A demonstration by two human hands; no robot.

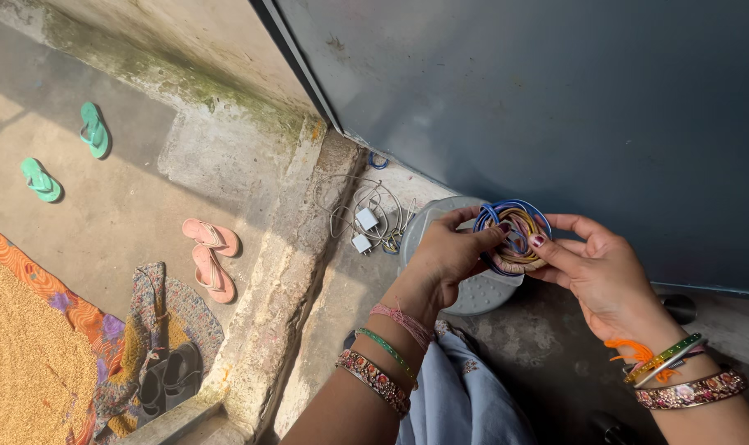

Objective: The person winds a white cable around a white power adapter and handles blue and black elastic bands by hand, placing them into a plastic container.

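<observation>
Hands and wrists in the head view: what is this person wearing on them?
No sleeves reach the forearms. The left hand has a pink thread band, a thin green bangle and a wide patterned bangle at its wrist. The right hand has dark red nail polish, an orange thread, thin green and silver bangles and a wide patterned bangle.

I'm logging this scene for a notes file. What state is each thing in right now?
Coil of coloured wires: wound up, held by both hands.
Left hand: gripping the coil.
Right hand: gripping the coil.
Round grey lid: lying flat beneath the hands.
White cables with adapters: tangled, loose.
Pink sandals: off, lying apart.
Green sandals: off, lying apart.
</observation>
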